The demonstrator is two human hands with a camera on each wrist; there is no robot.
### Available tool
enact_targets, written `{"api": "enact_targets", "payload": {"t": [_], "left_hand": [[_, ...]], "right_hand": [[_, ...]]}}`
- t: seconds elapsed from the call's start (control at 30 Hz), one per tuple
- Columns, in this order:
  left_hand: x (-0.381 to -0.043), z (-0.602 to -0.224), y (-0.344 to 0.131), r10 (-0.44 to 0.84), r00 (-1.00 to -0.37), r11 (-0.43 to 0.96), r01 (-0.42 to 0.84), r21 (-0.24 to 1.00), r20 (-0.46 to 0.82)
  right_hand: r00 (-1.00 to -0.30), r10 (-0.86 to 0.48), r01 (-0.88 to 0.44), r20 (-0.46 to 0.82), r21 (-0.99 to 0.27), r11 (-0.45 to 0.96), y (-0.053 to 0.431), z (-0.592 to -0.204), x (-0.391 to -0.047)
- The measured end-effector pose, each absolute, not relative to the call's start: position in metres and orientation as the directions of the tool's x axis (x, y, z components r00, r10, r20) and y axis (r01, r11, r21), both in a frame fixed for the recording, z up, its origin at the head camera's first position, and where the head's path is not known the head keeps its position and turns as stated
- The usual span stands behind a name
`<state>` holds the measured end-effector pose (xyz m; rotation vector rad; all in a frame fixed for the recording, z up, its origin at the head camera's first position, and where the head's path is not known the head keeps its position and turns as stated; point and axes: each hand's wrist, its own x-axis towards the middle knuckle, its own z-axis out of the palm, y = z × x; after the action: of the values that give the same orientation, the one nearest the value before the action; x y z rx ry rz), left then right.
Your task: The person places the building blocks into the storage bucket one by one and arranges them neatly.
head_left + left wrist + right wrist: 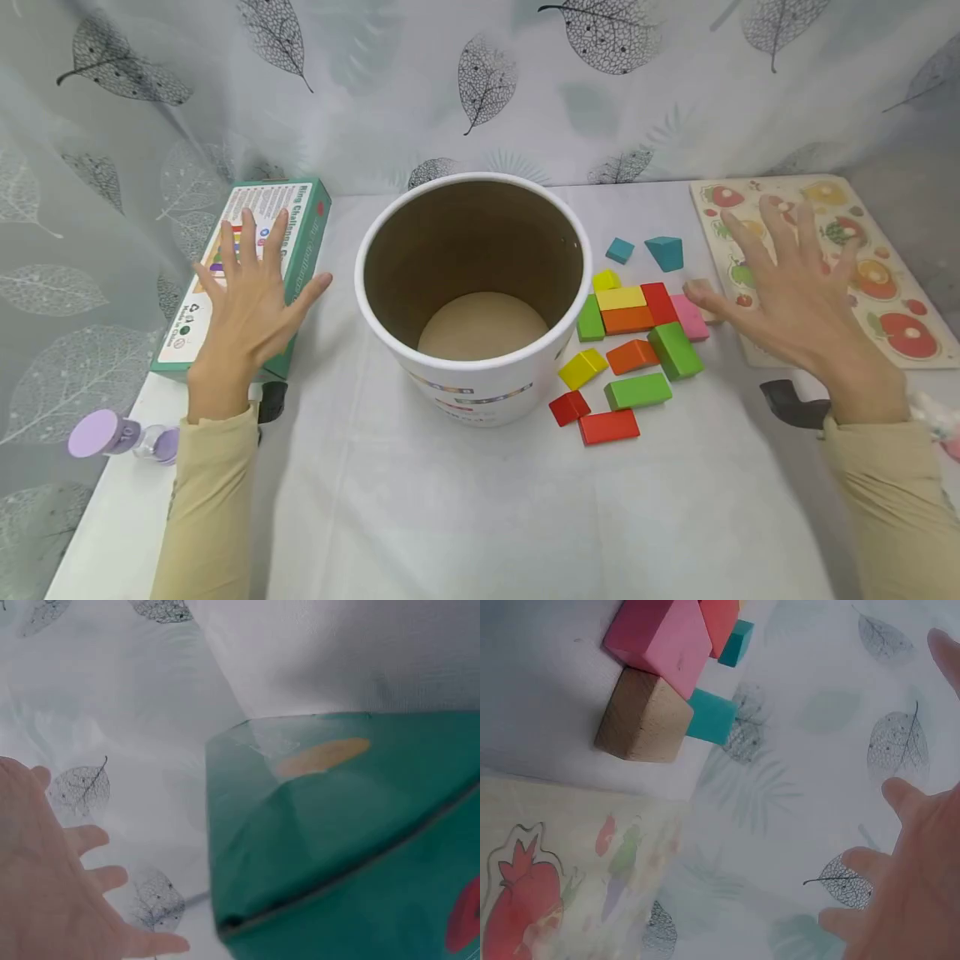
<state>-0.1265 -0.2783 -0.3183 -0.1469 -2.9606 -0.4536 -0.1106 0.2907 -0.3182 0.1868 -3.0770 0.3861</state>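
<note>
My left hand (247, 308) hovers with spread fingers over a green and white game box (300, 242), whose green side fills much of the left wrist view. On the right, my other hand (806, 308) is spread too, above the near left part of a fruit puzzle board (892, 275). Neither hand holds anything. Between them stands a big white bucket (480, 396), its open top showing a bare bottom. Several coloured wooden blocks (626, 321) lie to its right, among them a pink block (660, 645) and a plain wood block (645, 716).
Two teal blocks (665, 252) lie behind the others, near the leaf-printed curtain (420, 100). At the left edge lies a purple-capped sand timer (105, 433). A white cloth (450, 517) covers the table. Something pale and pink (941, 421) shows beside the right sleeve.
</note>
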Motion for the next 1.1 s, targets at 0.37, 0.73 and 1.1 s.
{"api": "enact_targets", "payload": {"t": [0.37, 0.73, 1.1], "left_hand": [[-0.105, -0.291, -0.216, 0.299, -0.873, 0.201, 0.453, 0.869, 0.386], [-0.088, -0.272, -0.161, 0.336, -0.87, -0.017, 0.378, 0.926, 0.361], [-0.09, -0.287, -0.146, 0.225, -0.894, -0.1, 0.375, 0.922, 0.388]], "right_hand": [[-0.942, -0.329, -0.245, -0.072, -0.523, 0.816, 0.282, -0.313, -0.089], [-0.875, -0.484, -0.421, -0.034, -0.441, 0.792, 0.273, -0.34, -0.073], [-0.867, -0.497, -0.436, -0.024, -0.445, 0.782, 0.273, -0.339, -0.075]]}}
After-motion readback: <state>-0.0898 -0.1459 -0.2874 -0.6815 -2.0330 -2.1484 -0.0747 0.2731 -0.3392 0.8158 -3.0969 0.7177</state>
